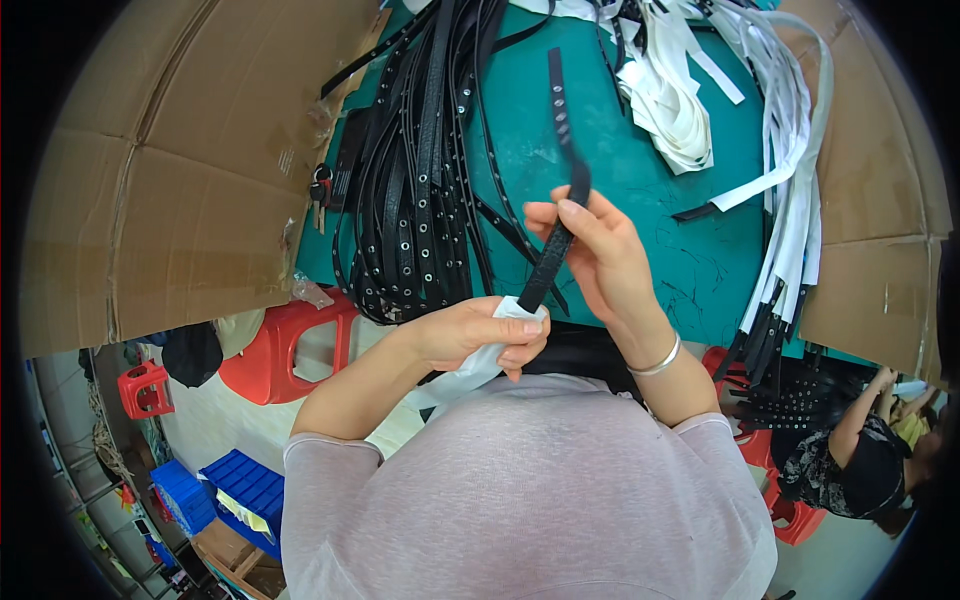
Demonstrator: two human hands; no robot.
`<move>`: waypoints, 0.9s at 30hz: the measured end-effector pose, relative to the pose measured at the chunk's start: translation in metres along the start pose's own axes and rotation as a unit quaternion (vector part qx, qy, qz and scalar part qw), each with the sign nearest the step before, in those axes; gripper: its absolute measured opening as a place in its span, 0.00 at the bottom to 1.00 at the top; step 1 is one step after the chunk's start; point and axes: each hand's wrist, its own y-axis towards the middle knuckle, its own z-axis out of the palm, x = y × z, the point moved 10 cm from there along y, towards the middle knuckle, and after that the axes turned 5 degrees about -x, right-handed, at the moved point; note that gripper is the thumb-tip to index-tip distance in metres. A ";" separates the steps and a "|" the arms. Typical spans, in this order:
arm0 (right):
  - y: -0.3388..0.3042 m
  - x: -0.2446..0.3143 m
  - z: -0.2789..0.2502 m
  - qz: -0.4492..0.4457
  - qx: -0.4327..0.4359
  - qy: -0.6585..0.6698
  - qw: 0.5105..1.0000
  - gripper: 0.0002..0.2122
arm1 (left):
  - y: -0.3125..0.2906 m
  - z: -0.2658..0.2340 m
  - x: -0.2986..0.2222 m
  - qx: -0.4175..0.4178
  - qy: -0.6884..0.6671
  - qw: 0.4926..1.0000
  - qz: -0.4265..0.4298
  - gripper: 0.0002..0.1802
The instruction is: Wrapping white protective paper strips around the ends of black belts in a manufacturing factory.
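Note:
A black belt with metal eyelets runs up from a white sleeve at my body's front. My left hand is closed round the white sleeve where the belt comes out of it. Higher up, my right hand pinches the belt between thumb and fingers, and its far end points away over the green table. To the left lies a thick heap of black eyeleted belts. On the right, a bundle of white-sleeved belts hangs over the near table edge.
Cardboard walls stand at both sides of the table. White strips lie at the back, keys at the left edge. Red stools and blue crates are on the floor. Another person sits at the right.

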 end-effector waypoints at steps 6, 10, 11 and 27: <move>-0.041 -0.027 0.018 0.026 0.079 -0.176 0.981 0.08 | 0.002 -0.005 -0.002 -0.029 -0.028 0.999 -0.002 0.12; -0.007 0.007 0.002 -0.037 0.040 0.013 0.998 0.16 | 0.001 -0.008 0.013 -0.012 -0.015 1.000 -0.020 0.12; 0.011 0.021 -0.014 -0.041 -0.008 0.037 0.998 0.16 | 0.000 -0.004 0.020 0.021 0.001 0.999 -0.036 0.12; -0.027 0.129 0.030 -0.157 0.153 -0.047 0.975 0.10 | 0.006 0.005 -0.004 0.024 0.185 0.982 -0.015 0.15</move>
